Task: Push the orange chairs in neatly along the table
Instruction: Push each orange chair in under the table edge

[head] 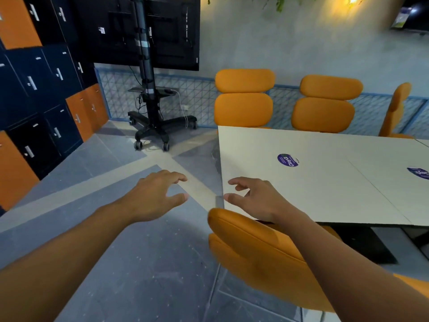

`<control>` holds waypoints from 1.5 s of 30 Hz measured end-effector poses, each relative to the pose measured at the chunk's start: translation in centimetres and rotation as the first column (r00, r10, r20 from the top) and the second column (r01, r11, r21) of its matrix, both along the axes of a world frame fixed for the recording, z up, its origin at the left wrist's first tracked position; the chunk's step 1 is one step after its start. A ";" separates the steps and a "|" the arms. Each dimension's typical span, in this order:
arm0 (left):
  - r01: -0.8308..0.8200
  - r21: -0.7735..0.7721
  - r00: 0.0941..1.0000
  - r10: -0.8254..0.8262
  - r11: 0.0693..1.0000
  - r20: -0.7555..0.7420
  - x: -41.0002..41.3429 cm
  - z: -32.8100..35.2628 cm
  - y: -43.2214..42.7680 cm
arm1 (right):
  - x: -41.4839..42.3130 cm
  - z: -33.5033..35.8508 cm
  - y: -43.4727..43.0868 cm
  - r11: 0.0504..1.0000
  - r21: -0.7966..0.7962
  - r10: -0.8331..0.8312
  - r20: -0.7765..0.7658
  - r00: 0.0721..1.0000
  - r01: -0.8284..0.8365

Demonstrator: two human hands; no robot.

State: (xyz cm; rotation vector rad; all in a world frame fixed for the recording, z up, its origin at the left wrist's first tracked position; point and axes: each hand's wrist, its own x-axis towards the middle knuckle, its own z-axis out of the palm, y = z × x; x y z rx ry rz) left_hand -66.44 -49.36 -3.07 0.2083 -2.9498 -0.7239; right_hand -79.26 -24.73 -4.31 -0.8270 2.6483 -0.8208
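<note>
Neither grip holds anything: the left hand [154, 196] and right hand [254, 201] hover with fingers spread above the near orange chair [257, 254]. Its backrest stands at the white surface [325, 182] corner, with more orange chairs [243, 98] tucked along the far side.

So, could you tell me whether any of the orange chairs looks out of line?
Yes: the padded orange chair at the far right is turned side-on to the white table, while its two neighbours face it squarely.
</note>
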 end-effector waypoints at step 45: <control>0.051 0.059 0.978 -0.062 0.997 0.198 -49.9 -7.9 -49.1 | -44.9 -10.3 -46.3 0.992 0.053 -0.120 0.175 0.977 0.113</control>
